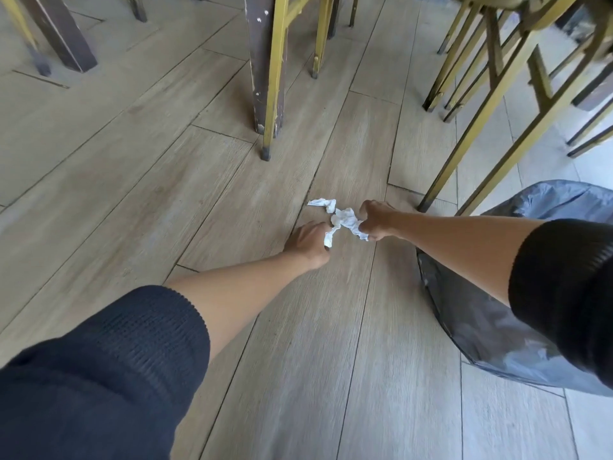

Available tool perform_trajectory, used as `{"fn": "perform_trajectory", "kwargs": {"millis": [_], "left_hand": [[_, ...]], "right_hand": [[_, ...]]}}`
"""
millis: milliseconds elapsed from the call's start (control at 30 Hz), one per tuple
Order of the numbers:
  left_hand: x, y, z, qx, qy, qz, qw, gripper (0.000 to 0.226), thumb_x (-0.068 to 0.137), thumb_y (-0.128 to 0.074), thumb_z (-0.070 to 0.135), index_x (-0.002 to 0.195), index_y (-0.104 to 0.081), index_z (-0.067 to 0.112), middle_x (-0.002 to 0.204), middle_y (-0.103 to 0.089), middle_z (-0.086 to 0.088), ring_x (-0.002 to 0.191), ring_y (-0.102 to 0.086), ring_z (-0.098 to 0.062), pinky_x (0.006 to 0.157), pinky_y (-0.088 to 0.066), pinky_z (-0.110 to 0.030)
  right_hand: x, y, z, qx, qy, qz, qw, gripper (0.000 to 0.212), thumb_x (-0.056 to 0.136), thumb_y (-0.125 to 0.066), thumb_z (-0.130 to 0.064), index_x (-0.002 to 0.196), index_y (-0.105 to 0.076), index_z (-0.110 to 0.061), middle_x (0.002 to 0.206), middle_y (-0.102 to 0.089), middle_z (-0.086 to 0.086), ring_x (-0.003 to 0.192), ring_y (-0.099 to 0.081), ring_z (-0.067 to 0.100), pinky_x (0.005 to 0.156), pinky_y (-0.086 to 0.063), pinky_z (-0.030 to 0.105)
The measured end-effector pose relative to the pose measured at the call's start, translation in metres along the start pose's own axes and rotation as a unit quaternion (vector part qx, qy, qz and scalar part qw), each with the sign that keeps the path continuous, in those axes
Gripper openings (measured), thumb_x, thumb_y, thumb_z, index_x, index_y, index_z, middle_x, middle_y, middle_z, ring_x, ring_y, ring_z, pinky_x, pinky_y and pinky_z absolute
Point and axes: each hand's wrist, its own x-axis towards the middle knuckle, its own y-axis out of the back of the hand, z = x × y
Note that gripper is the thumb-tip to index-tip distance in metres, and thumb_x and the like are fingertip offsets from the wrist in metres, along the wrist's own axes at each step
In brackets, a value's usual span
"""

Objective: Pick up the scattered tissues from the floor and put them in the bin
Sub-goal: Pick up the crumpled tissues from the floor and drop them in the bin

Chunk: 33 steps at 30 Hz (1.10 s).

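Crumpled tissues (345, 220) are pinched from both sides, the left hand (310, 242) closed on one end and the right hand (378, 220) on the other, low over the floor (166, 161). The bin (491, 313) is kept just beside the right arm, likely for a short drop.

the floor (116, 154) is made of pale grey-brown planks with a wood grain, laid in long boards with dark thin joints between them. on it stand several yellow chair legs (270, 94) with dark worn feet, and beside them a dark brown table leg (260, 61) with chipped paint. more yellow legs stand at the right. a crumpled white tissue (321, 204) lies on the boards near the middle, and more white tissue is just beside it. at the right, a bin with a grey plastic bag (497, 336) rests on the floor, close to the yellow legs.
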Motion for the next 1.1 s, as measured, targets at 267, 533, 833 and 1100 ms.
{"fn": "perform_trajectory", "kwargs": {"millis": [267, 533, 833, 1100], "left_hand": [[0.007, -0.019, -0.006, 0.073, -0.047, -0.052, 0.995, 0.052, 0.092, -0.065, 0.021, 0.143, -0.052, 0.014, 0.15, -0.043, -0.004, 0.14, -0.034, -0.028, 0.114, -0.035, -0.039], [-0.003, -0.002, -0.023, 0.016, -0.008, 0.054, 0.998, 0.022, 0.089, -0.07, 0.021, 0.093, -0.073, 0.0, 0.106, -0.067, -0.01, 0.096, -0.064, -0.024, 0.082, -0.056, -0.038], [-0.007, 0.01, -0.027, -0.053, -0.003, 0.051, 0.997, 0.014, 0.095, -0.064, 0.021, 0.105, -0.059, 0.013, 0.115, -0.062, -0.006, 0.104, -0.062, -0.023, 0.082, -0.051, -0.032], [-0.005, 0.015, -0.023, -0.058, 0.014, 0.049, 0.997, 0.009, 0.096, -0.056, 0.013, 0.095, -0.065, 0.015, 0.106, -0.066, -0.003, 0.095, -0.066, -0.023, 0.082, -0.058, -0.039]], "right_hand": [[0.015, -0.023, 0.004, -0.034, -0.021, 0.0, 0.999, 0.042, 0.085, -0.072, -0.023, 0.12, -0.057, -0.006, 0.099, -0.063, 0.008, 0.081, -0.064, 0.021, 0.065, -0.052, 0.029], [0.01, -0.007, 0.005, 0.059, -0.01, 0.011, 0.998, 0.024, 0.09, -0.065, -0.024, 0.111, -0.064, -0.013, 0.102, -0.063, 0.005, 0.089, -0.06, 0.019, 0.063, -0.045, 0.023], [-0.005, 0.017, 0.003, 0.12, -0.019, 0.055, 0.991, 0.021, 0.089, -0.067, -0.026, 0.073, -0.06, -0.015, 0.068, -0.048, 0.001, 0.058, -0.042, 0.011, 0.05, -0.029, 0.023], [-0.01, 0.019, -0.005, 0.136, -0.022, 0.051, 0.989, 0.019, 0.082, -0.062, 0.002, 0.08, -0.055, -0.016, 0.081, -0.058, 0.003, 0.07, -0.055, 0.014, 0.053, -0.039, 0.022]]}}
